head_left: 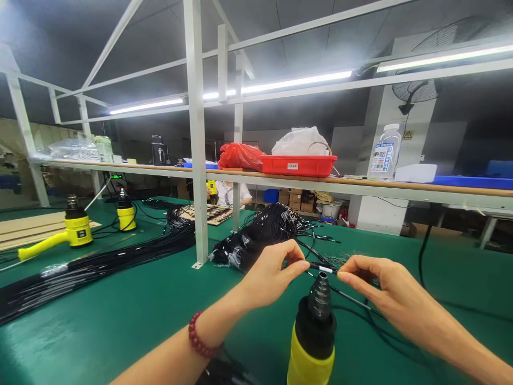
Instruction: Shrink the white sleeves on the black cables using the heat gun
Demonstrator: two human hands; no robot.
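Observation:
Between my two hands a thin black cable (325,269) with a white band is stretched level, just over the nozzle of an upright yellow and black heat gun (312,342). My left hand (276,270), with a dark red bead bracelet at the wrist, pinches the cable's left part between thumb and fingertips. On the other side my right hand (371,278) pinches it to the right of the white band. More black cable runs down behind the heat gun toward the lower right. The nozzle opening faces up, close beneath the band.
A large bundle of black cables (260,235) lies behind my left hand, and another (100,264) stretches to the left. A white post (196,133) rises from the green table. Two more heat guns stand at left. Overhead, a shelf holds a red tray (298,165). A person sits beyond.

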